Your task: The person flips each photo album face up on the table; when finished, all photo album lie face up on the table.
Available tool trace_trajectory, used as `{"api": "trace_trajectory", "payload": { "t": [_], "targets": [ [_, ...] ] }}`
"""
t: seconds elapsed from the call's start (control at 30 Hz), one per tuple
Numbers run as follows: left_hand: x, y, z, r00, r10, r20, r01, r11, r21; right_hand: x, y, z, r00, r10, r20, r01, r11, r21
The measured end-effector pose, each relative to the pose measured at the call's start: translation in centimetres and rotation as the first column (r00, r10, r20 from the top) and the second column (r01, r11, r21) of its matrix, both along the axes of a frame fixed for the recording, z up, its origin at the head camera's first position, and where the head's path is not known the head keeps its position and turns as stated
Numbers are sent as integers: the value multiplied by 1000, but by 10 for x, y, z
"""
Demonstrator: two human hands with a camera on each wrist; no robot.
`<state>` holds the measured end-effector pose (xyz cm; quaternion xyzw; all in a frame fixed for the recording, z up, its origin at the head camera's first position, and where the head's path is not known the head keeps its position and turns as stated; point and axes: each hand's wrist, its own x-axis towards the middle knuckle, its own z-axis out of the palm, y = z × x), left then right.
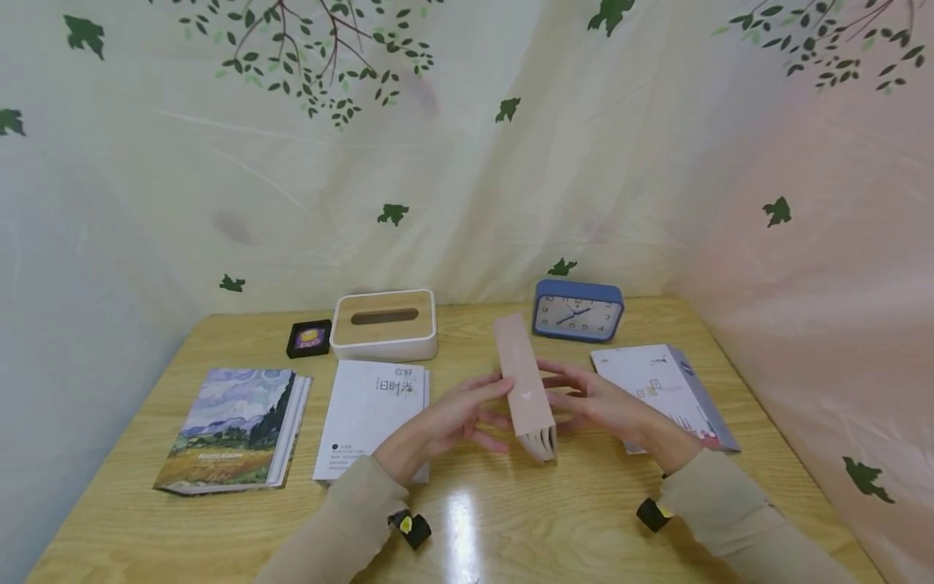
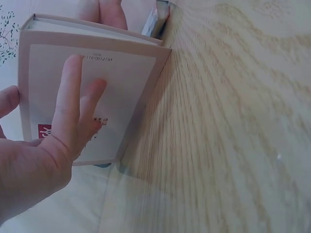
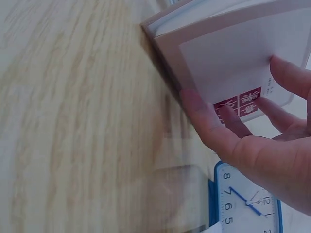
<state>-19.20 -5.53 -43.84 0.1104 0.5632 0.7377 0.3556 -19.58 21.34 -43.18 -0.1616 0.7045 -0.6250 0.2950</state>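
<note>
A pink photo album (image 1: 524,377) stands tilted on the table between both hands, its spine facing up and its page ends toward me. My left hand (image 1: 460,414) is on its left side, the thumb on the spine and the other fingers spread, stretched along the pale label (image 2: 121,87) in the left wrist view. From the other side, my right hand (image 1: 587,397) touches the cover with extended fingertips. In the right wrist view those fingers (image 3: 218,136) lie over a white label with a red printed block (image 3: 238,104).
Left of the hands lie a white book (image 1: 365,414) and a landscape-cover album (image 1: 233,430). Behind them stand a wood-topped tissue box (image 1: 387,345) and a small black frame (image 1: 295,347). A blue clock (image 1: 578,311) and another white book (image 1: 649,373) are at the right.
</note>
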Motion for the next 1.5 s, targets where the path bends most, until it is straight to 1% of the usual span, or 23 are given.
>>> {"api": "trace_trajectory", "payload": {
  "t": [0.07, 0.23, 0.33, 0.5, 0.67, 0.8, 0.93, 1.13, 1.3, 1.43, 1.5],
  "targets": [
    [-1, -1, -1, 1000, -9, 3, 9, 1000, 9, 0, 2, -3, 1000, -4, 17, 4, 1000, 25],
    [-2, -3, -2, 1000, -20, -15, 20, 1000, 14, 1, 4, -9, 998, -31, 50, 27, 997, 76],
    [-1, -4, -5, 1000, -13, -29, 13, 1000, 9, 0, 6, -9, 997, -61, 39, 56, 991, 119],
    [0, -7, -11, 1000, -15, -25, 15, 1000, -1, -3, 9, -9, 991, -125, 40, 115, 976, 182],
    [0, -9, -13, 1000, 6, -20, -6, 999, -31, -5, 11, -11, 988, -144, 57, 132, 974, 186],
    [-1, -10, -12, 999, 32, -17, -33, 997, -63, -7, 11, -12, 986, -156, 52, 143, 970, 198],
    [-1, -10, -12, 999, 47, -14, -48, 995, -90, -8, 10, -13, 985, -167, 46, 153, 964, 217],
    [-2, -11, -14, 999, 42, -17, -44, 992, -119, -9, 11, -14, 983, -176, 44, 160, 957, 243],
    [-1, -11, -16, 999, 34, -33, -38, 989, -141, -8, 12, -15, 982, -183, 47, 167, 955, 244],
    [1, -13, -15, 998, 47, -43, -54, 985, -162, -7, 9, -15, 982, -181, 48, 164, 956, 242],
    [2, -15, -15, 997, 54, -52, -62, 981, -186, -7, 7, -16, 983, -176, 45, 160, 957, 243]
  ]
}}
